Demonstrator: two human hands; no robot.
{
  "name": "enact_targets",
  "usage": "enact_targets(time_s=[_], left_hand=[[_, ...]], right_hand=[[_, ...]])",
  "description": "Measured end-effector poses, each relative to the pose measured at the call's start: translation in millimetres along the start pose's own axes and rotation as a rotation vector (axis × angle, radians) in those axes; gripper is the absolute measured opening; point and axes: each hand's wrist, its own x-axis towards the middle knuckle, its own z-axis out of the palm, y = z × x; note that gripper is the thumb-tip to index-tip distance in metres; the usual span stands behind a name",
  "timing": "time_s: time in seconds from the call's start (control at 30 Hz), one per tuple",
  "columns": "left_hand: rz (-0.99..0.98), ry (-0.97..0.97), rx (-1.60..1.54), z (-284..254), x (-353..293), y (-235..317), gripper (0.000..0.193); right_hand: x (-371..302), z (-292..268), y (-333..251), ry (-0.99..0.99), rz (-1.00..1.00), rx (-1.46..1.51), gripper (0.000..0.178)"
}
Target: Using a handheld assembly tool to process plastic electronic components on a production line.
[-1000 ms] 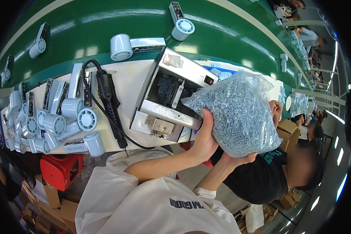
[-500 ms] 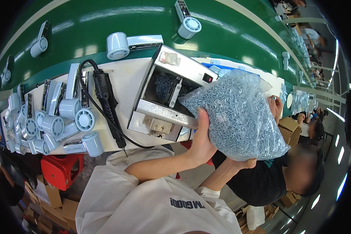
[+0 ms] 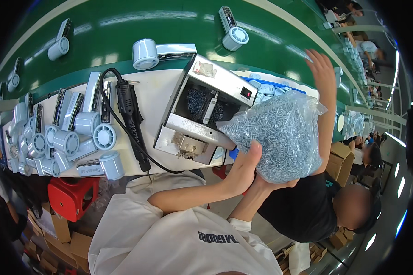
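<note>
A clear plastic bag full of small silvery screws (image 3: 277,137) is held up between my two hands at the right of a metal screw feeder (image 3: 170,126). My left hand (image 3: 244,170) grips the bag's near left side, thumb up along the plastic and the other fingers hidden. Underneath, my right hand (image 3: 273,184) cups the bag's bottom. The bag's narrow left corner meets the edge of the feeder's open tray, where dark screws (image 3: 197,103) lie around a metal rail. Left of the feeder lies a black electric screwdriver (image 3: 131,121) with its cable.
Many light-blue handheld fans (image 3: 66,142) crowd the table's left. More fans (image 3: 144,54) lie on the green conveyor belt (image 3: 179,27). Behind the bag is a blue tray of pale parts (image 3: 261,89). A co-worker's arm (image 3: 325,96) reaches past the bag. A red stool (image 3: 71,197) stands below.
The bag has been drawn slightly left and its right end has lifted, my right hand shifting with it. The co-worker's arm has stretched out toward the belt. Fans on the belt appear farther right.
</note>
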Motion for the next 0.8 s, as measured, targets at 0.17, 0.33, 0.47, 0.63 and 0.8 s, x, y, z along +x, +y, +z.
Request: enact_targets(time_s=[0.17,0.33,0.47,0.63,0.8], left_hand=[[0.097,-0.083,0.346,14,-8,31,0.050],[0.219,-0.142,0.611,25,-25,34,0.047],[0.313,-0.127,0.706,25,-50,55,0.048],[0.527,-0.278,0.949,42,-85,72,0.059],[0.616,-0.265,0.858,46,-113,92,0.069]], right_hand=[[3,18,23,-0.710,-0.296,-0.542,0.059],[233,-12,75,-1.316,-0.674,-1.161,0.050],[271,20,105,-1.791,-1.006,-1.605,0.045],[292,60,120,-1.386,-1.841,-0.562,0.030],[248,91,113,-1.075,-1.327,0.071,0.037]])
